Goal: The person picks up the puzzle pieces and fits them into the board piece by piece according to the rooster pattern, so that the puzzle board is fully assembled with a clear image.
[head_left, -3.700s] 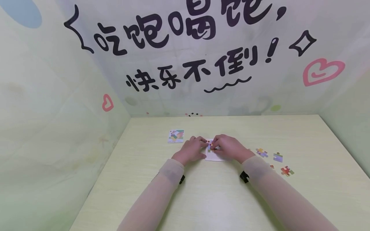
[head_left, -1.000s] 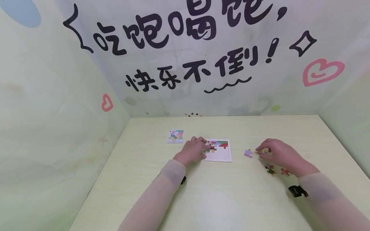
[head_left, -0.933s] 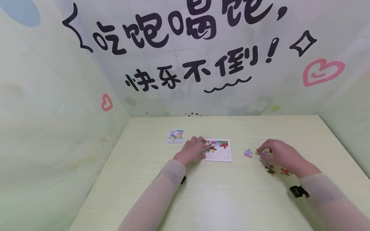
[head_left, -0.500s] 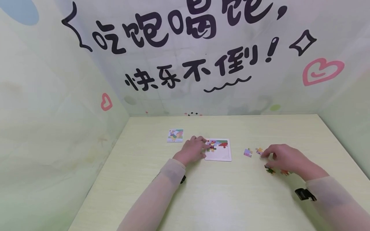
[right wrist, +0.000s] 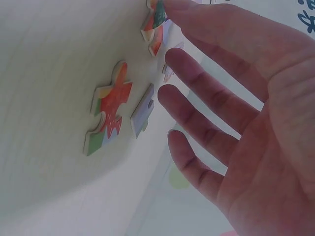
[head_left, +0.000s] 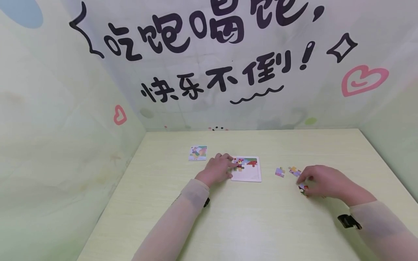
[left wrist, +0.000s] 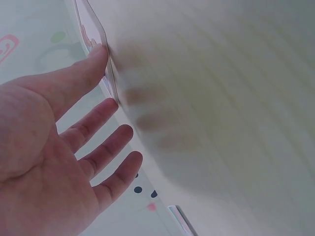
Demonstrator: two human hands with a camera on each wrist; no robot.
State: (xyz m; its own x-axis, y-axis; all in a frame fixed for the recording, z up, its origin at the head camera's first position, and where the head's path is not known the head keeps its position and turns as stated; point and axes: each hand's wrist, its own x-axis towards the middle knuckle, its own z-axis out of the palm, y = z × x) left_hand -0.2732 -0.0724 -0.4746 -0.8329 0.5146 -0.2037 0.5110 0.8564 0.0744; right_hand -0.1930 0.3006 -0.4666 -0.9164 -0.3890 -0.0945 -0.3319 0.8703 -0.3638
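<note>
My left hand (head_left: 216, 169) rests at the left edge of a white puzzle tray (head_left: 246, 177). Its fingers are fairly straight; one lies over the joined pieces in the tray's upper left, and the thumb (left wrist: 88, 69) touches the tray edge in the left wrist view. Assembled pieces (head_left: 249, 162) fill the tray's upper part. On the right, my right hand (head_left: 326, 183) pinches a green, red and orange puzzle piece (right wrist: 154, 29) between thumb and index finger. Its other fingers stay loosely extended, and the hand covers part of that piece in the head view.
A lilac piece (head_left: 279, 172) and a yellow-lilac piece (head_left: 294, 171) lie between tray and right hand. A red-green piece (right wrist: 112, 105) and a lilac-green one (right wrist: 142, 112) lie by the right hand. A rooster picture card (head_left: 197, 153) sits at the back left.
The right hand first worked over the tray, then went right to the loose pieces. It has since moved from the yellow-lilac piece nearer me, onto the green-red one. The left hand stays at the tray.
</note>
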